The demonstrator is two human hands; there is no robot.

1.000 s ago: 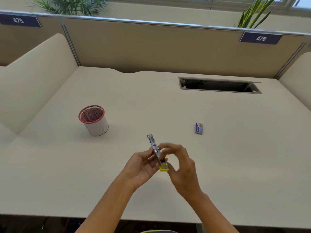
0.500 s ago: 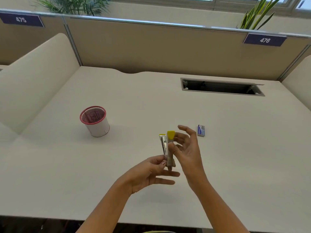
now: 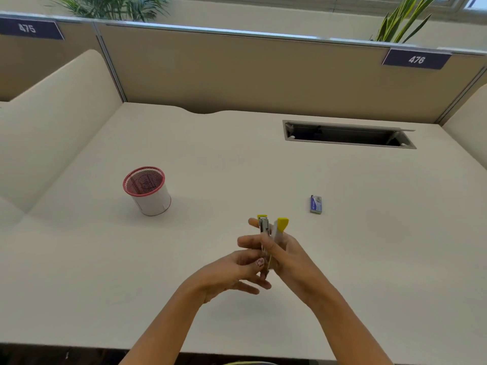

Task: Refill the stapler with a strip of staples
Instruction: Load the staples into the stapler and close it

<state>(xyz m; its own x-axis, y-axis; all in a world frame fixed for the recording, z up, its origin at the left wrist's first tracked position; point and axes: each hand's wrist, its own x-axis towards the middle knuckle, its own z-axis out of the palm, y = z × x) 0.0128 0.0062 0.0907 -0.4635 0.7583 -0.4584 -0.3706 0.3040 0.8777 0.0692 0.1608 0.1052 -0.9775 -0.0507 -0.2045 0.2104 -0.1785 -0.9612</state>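
While both hands hold the stapler [image 3: 264, 227] above the surface [image 3: 369, 259], its long axis pointing away from the body, we note the left hand [image 3: 237, 270] pinching the metal magazine [image 3: 265, 233] and the right hand [image 3: 292, 259] curled round the yellow-tipped cover [image 3: 282, 224], splayed open. The staple box [image 3: 315, 204] lies beyond and right of the hands, nearer the right hand; we judge that hand should fetch a strip.
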